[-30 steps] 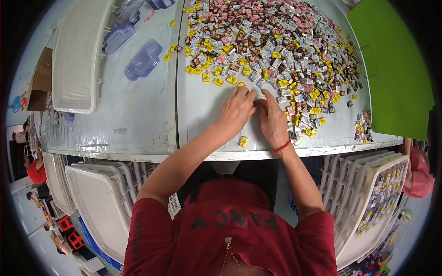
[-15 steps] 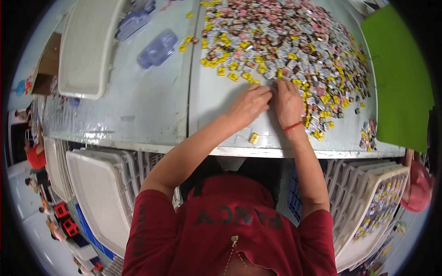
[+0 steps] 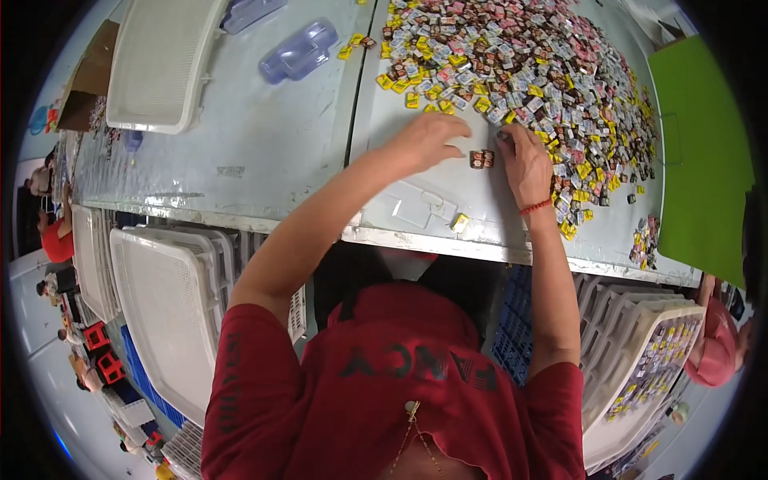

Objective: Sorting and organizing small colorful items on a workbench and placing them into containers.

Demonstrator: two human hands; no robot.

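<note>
A broad heap of small flat packet-like pieces (image 3: 512,68), yellow, brown, silvery and pink, spreads over the far side of the white table. Between my hands a little group of brown pieces (image 3: 482,159) lies side by side on the bare tabletop. My left hand (image 3: 428,142) hovers just left of them, thumb and fingers apart, holding nothing. At the heap's near edge, my right hand (image 3: 526,166) has its fingertips pinched together around something small and dark that I cannot make out. Nearer me lie a clear plastic tray (image 3: 416,205) and a single yellow piece (image 3: 461,222).
Blue-tinted clear plastic trays (image 3: 300,52) and a large white tray (image 3: 160,64) occupy the left table. White trays stand stacked below the edge at left (image 3: 164,312) and right (image 3: 640,360). A green panel (image 3: 696,152) borders the right side. Other people are farther off.
My hands, which were close together by the heap's edge, have moved apart. The group of brown pieces now shows between them. The whole view has shifted slightly.
</note>
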